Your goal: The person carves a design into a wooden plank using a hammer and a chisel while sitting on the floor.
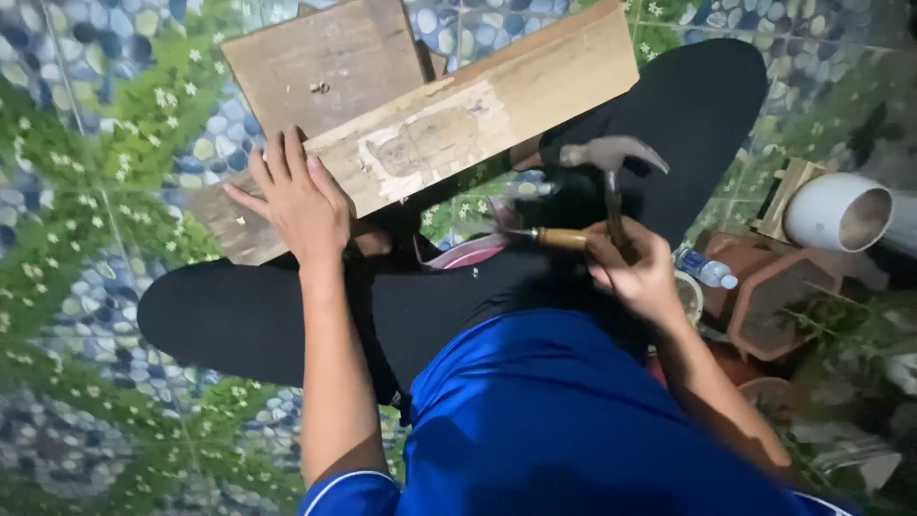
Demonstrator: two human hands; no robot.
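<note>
— What does your left hand do?

— My left hand (298, 199) lies flat on the plank (458, 124), fingers spread wide, palm down. It holds nothing; it only presses on the near left part of the wood. The plank lies across my legs (287, 315), from near left to far right. In its middle there is a pale patch with a carved outline.

— And the right one?

— My right hand (638, 272) is closed around two tools at once. One is a hammer (611, 158); its metal head points to the far side, above my right knee. The other is a chisel (559, 237) with a wooden handle; it points left, toward the plank, but does not touch it.

— What else is around you?

— A second board (320, 62) lies under the plank, at the far side. The floor (86, 143) has a pattern of pebbles and green leaves. At my right there is a small bottle (709, 269), brown pots (774, 291) and a white pipe (841, 212). The picture is a little blurred there, so I cannot tell more.
</note>
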